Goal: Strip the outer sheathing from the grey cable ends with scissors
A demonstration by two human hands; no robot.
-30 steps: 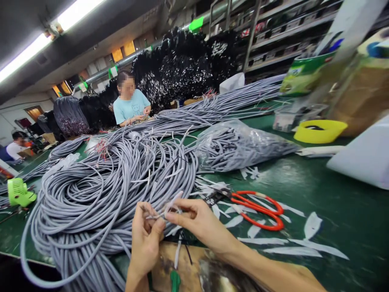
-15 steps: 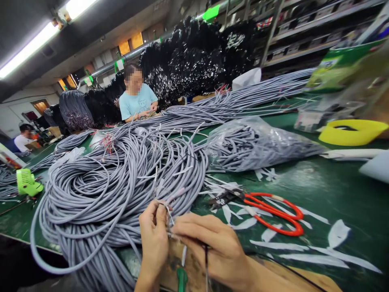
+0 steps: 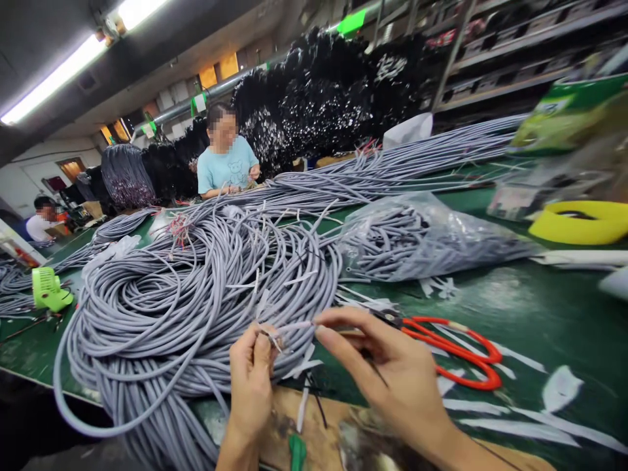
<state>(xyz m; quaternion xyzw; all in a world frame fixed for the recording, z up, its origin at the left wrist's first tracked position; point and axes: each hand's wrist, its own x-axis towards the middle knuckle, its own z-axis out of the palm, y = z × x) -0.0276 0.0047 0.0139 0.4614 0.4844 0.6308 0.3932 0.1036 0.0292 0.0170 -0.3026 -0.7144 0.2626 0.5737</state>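
My left hand (image 3: 252, 376) is closed in a pinch round the frayed end of a grey cable, where thin dark and pale wires (image 3: 272, 340) stick out past the thumb. To its right my right hand (image 3: 387, 366) pinches the tip of a pale pinkish strand (image 3: 297, 325) that stretches back toward the left hand. Something thin and dark crosses the right palm; its kind is unclear. Big loops of grey cable (image 3: 196, 314) lie just beyond both hands. Beneath them is a brown board (image 3: 282, 409) bearing a green-handled tool (image 3: 297, 451).
Red-handled scissors (image 3: 456, 347) lie among white strips (image 3: 520, 432) on the right. Behind them sits a clear bag of cut cable pieces (image 3: 407, 235). A small green fan (image 3: 49, 289) stands at left. Across the table a person in a light blue shirt (image 3: 228, 163) works.
My right hand has moved up and right, away from the left hand's fingertips, and now pulls at the pale strand's tip. The left hand stays nearly in place. The view has shifted slightly.
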